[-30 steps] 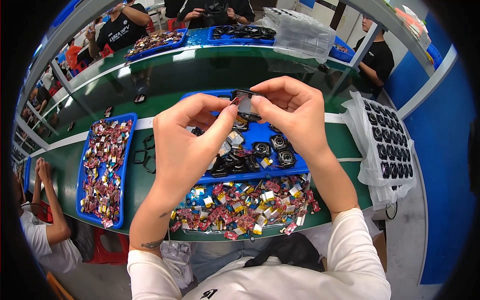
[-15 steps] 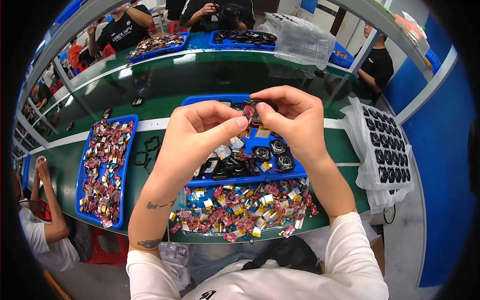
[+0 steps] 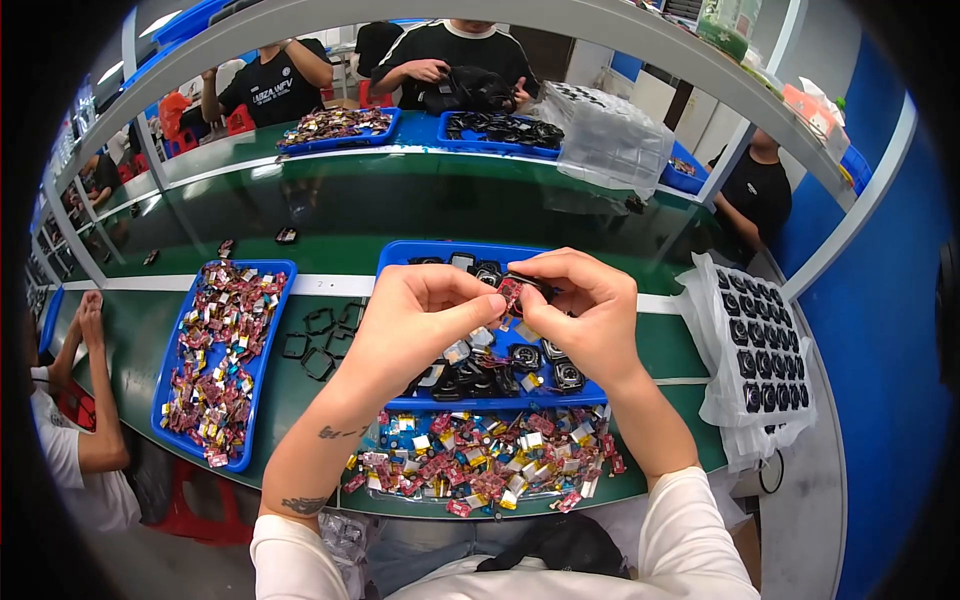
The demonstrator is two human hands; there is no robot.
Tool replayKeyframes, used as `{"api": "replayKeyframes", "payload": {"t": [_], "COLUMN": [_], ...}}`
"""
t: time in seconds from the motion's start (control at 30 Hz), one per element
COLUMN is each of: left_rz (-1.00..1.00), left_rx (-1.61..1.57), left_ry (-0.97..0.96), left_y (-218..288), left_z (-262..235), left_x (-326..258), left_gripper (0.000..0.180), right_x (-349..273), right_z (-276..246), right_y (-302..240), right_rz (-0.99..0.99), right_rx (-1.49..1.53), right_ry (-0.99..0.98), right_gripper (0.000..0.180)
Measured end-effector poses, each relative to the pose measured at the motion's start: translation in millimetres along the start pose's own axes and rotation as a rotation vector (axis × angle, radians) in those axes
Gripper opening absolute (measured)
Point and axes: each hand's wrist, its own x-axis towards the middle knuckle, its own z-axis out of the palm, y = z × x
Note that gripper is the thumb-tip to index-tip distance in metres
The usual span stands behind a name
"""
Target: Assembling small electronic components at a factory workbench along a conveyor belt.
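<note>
Both my hands meet above the blue tray [image 3: 490,404] in front of me. Between the thumb and fingers of my left hand [image 3: 425,315] a small red circuit board [image 3: 511,291] is pinched. My right hand [image 3: 590,318] grips a black watch case [image 3: 541,284], its thumb close against the board. The fingers partly cover both parts, so I cannot tell how far the board sits inside the case. Black watch cases [image 3: 525,357] and other dark housings lie in the tray below. Nearer to me is a heap of red boards with small batteries [image 3: 490,460].
Another blue tray [image 3: 271,365] of boards and batteries stands at the left, with black frames [image 3: 320,345] beside it. At the right, a white tray [image 3: 706,345] holds rows of watch cases. A grey shelf beam crosses overhead. Other people sit across the bench and at the left.
The view has tilted up, so the bench and my hands appear lower. My hands stay together on the board and the case, which has turned slightly.
</note>
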Motion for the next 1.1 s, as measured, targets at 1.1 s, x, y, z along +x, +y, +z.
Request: {"api": "replayKeyframes", "payload": {"t": [1.1], "left_rz": [0.328], "left_rx": [0.185], "left_ry": [0.41], "left_y": [27], "left_z": [-43], "left_x": [-8], "left_gripper": [0.03], "right_x": [-5], "right_z": [-187], "right_y": [235], "right_rz": [0.611], "right_rx": [-0.59], "right_ry": [0.368], "right_gripper": [0.017]}}
